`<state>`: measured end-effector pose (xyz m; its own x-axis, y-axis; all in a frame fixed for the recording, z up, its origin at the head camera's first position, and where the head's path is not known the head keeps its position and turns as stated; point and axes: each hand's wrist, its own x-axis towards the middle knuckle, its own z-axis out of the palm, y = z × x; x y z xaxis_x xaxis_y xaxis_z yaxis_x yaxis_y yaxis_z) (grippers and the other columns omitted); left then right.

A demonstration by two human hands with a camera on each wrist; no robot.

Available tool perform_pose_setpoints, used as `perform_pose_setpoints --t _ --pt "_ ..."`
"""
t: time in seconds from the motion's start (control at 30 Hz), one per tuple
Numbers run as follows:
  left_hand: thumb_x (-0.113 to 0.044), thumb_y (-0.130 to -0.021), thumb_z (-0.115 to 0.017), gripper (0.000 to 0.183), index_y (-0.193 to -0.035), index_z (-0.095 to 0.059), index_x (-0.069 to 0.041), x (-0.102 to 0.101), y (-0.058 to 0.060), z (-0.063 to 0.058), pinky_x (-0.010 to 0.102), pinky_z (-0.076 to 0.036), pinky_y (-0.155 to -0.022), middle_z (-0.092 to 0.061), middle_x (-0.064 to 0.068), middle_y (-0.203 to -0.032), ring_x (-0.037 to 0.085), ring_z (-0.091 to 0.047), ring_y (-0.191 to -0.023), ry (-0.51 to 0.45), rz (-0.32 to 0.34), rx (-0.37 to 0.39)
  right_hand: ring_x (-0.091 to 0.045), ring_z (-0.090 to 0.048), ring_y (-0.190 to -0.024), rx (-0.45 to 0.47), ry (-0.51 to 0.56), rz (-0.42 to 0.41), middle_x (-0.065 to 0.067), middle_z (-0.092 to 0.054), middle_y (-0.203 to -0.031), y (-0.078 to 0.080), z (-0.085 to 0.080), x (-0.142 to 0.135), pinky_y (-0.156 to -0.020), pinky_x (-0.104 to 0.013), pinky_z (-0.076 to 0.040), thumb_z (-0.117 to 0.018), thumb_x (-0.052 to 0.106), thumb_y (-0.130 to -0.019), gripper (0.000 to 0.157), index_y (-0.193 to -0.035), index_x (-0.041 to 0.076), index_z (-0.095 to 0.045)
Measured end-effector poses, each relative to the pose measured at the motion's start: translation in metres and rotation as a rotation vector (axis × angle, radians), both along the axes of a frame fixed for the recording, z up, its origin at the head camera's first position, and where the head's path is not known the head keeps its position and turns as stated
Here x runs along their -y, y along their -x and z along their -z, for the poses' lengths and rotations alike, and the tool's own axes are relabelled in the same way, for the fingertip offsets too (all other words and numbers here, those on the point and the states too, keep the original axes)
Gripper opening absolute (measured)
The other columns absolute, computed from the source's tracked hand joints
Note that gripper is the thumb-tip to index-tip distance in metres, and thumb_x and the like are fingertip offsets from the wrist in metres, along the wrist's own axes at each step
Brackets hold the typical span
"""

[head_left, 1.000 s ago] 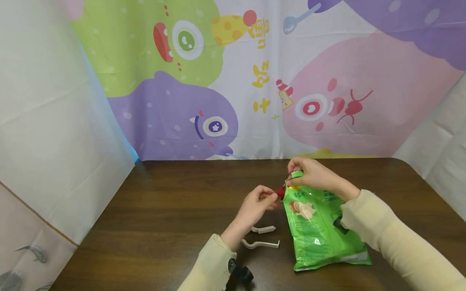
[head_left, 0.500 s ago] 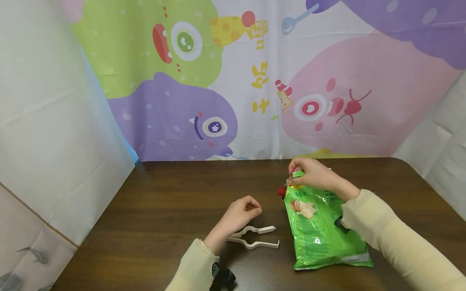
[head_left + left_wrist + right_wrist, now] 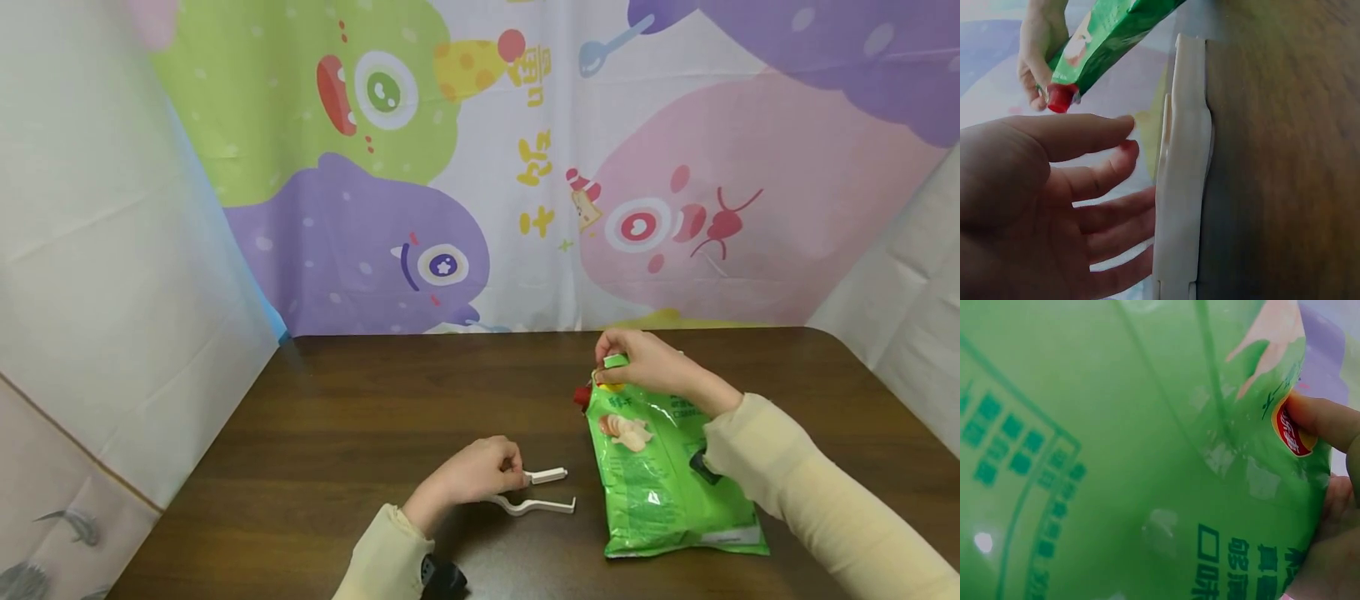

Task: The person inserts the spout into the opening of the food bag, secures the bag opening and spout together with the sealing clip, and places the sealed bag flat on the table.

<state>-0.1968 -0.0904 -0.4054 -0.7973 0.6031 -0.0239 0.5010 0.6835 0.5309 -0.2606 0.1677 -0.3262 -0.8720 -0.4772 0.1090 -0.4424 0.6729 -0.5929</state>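
A green chip bag [image 3: 675, 500] lies at the right of the table, and my right hand [image 3: 648, 362] pinches its top end. Thumb and fingers grip beside the red-and-yellow logo [image 3: 1291, 432] in the right wrist view. From the bag's upper left corner sticks a red cap-like piece [image 3: 1061, 97]. My left hand [image 3: 480, 471] is over a white clip [image 3: 546, 506] whose two long arms spread apart toward the bag. In the left wrist view the fingers are loosely bent beside the clip's pale side, with nothing held; the clip's joined end is hidden in the head view.
The dark wooden table [image 3: 360, 400] reaches back to a curtain [image 3: 525, 275] printed with cartoon monsters. Pale cloth [image 3: 120, 250] hangs along the left side, and more hangs at the right. A small black camera [image 3: 442, 577] is strapped at the left wrist.
My left hand has let go of the red piece and moved left and nearer to me, over the white clip. The right hand keeps its pinch on the chip bag, almost unmoved.
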Motion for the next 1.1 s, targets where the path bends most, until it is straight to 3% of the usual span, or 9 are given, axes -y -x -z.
perform_pose_setpoints --t 0.23,0.5,0.63,0.87,1.0,1.1 --pt "-0.022 -0.072 -0.064 0.007 -0.069 -0.059 -0.019 -0.003 -0.008 -0.002 0.019 -0.038 -0.061 -0.049 -0.007 -0.081 0.005 -0.044 -0.068 0.136 0.01 -0.134 -0.021 -0.051 -0.097 0.002 -0.008 -0.009 0.001 -0.057 -0.088 0.0 0.0 -0.001 -0.079 -0.038 -0.039 -0.066 0.019 -0.073 0.017 -0.082 0.015 -0.051" --pt "-0.021 -0.067 -0.069 0.015 -0.08 -0.064 -0.015 -0.003 -0.006 0.002 0.022 -0.04 -0.066 -0.053 -0.004 -0.086 0.009 -0.048 -0.074 0.152 0.004 -0.215 -0.019 -0.052 -0.095 -0.011 -0.012 -0.039 0.0 -0.057 -0.09 0.002 0.002 -0.001 -0.074 -0.034 -0.039 -0.065 0.022 -0.074 0.018 -0.082 0.015 -0.051" --pt "-0.022 -0.067 -0.069 0.019 -0.083 -0.063 -0.013 -0.002 -0.005 0.003 0.023 -0.04 -0.07 -0.053 -0.003 -0.087 0.01 -0.049 -0.077 0.141 0.004 -0.22 -0.02 -0.051 -0.096 -0.017 -0.019 -0.042 -0.001 -0.057 -0.09 0.002 0.001 0.0 -0.076 -0.036 -0.038 -0.065 0.022 -0.074 0.018 -0.083 0.015 -0.051" --pt "-0.034 -0.066 -0.069 0.023 -0.08 -0.06 -0.017 0.004 -0.006 -0.002 0.022 -0.038 -0.07 -0.049 -0.003 -0.09 0.01 -0.045 -0.079 0.131 0.054 -0.131 -0.021 -0.051 -0.096 -0.008 -0.026 -0.035 0.0 -0.057 -0.09 0.003 0.002 0.0 -0.077 -0.037 -0.039 -0.065 0.023 -0.075 0.018 -0.083 0.015 -0.051" --pt "-0.023 -0.064 -0.072 0.014 -0.071 -0.06 -0.02 0.008 -0.007 0.0 0.022 -0.036 -0.075 -0.047 -0.003 -0.095 0.013 -0.044 -0.088 0.16 0.117 -0.165 -0.021 -0.051 -0.096 -0.009 -0.024 -0.03 0.001 -0.056 -0.089 0.002 0.003 0.0 -0.078 -0.038 -0.039 -0.065 0.021 -0.075 0.018 -0.083 0.014 -0.051" --pt "-0.012 -0.063 -0.069 0.013 -0.067 -0.06 -0.021 0.009 -0.007 0.002 0.021 -0.036 -0.074 -0.048 -0.003 -0.093 0.012 -0.045 -0.088 0.159 0.128 -0.212 -0.02 -0.051 -0.095 -0.017 -0.028 -0.025 0.002 -0.055 -0.088 0.001 0.003 0.0 -0.077 -0.037 -0.039 -0.065 0.02 -0.075 0.017 -0.083 0.014 -0.051"
